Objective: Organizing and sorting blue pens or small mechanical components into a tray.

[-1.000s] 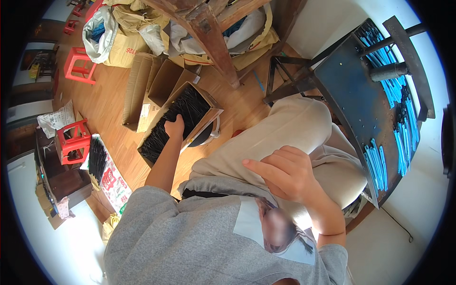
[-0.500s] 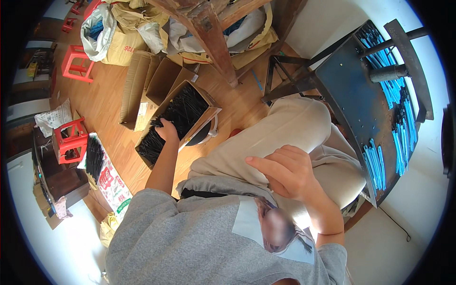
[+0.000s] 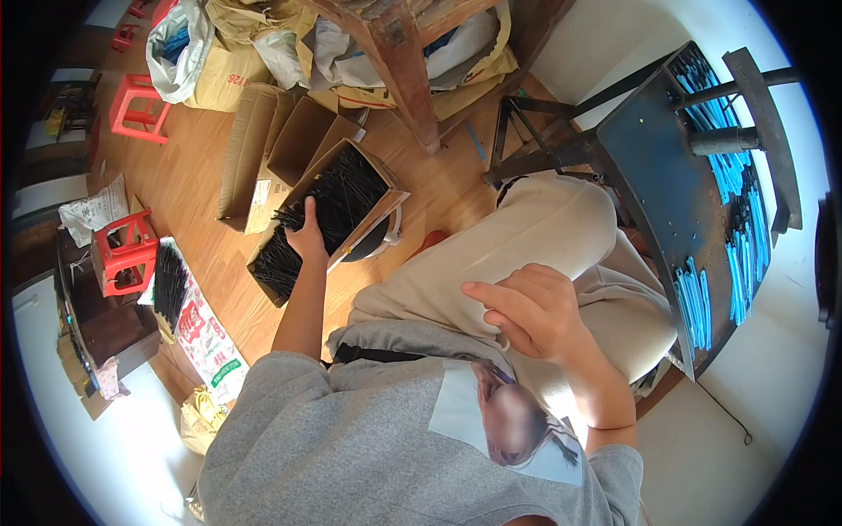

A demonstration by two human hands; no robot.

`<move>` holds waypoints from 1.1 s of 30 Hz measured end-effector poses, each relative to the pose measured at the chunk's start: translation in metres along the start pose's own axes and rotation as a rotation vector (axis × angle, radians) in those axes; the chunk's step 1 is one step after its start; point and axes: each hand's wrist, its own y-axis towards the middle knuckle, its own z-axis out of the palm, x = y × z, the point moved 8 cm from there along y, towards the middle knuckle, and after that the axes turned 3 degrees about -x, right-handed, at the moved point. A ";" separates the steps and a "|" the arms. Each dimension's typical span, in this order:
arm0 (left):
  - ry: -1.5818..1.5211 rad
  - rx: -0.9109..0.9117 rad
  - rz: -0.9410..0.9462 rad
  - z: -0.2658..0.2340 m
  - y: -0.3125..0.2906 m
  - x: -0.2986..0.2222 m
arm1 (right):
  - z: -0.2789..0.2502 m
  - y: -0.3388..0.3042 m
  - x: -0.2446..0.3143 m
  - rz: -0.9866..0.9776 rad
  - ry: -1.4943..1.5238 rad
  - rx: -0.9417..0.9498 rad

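Observation:
My left hand [image 3: 306,238] is over a long cardboard box [image 3: 361,230] packed with thin black rods [image 3: 347,195]. Its thumb points up and its fingers close round a small bunch of black rods [image 3: 288,216], whose ends stick out to the left of the hand. How many it holds is hidden. Above my lap hovers my right hand [image 3: 533,309], bent at the wrist. Its index finger stretches left, the thumb stands apart from it, and the other fingers curl loosely. Nothing shows between them.
On my right stands a dark metal-topped bench [image 3: 638,167] with bundles of light-blue strips [image 3: 693,307] and a black metal frame [image 3: 765,140]. Beyond the box are empty cartons [image 3: 303,140], sacks [image 3: 237,74] and a wooden table leg [image 3: 403,79]. Red stools [image 3: 127,254] stand left.
My left hand has turned thumb-up and drawn a bunch of black rods up from the pile. The thumb and index finger of my right hand have parted slightly.

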 end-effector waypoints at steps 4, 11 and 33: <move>-0.008 0.047 0.175 0.000 0.015 0.005 | -0.001 0.000 -0.001 0.022 -0.008 0.010; -0.184 -0.006 -0.199 -0.010 0.018 0.008 | 0.003 -0.001 -0.001 0.020 0.004 0.007; -0.479 0.939 -0.361 0.072 -0.134 -0.180 | -0.011 -0.001 -0.012 0.118 0.023 -0.136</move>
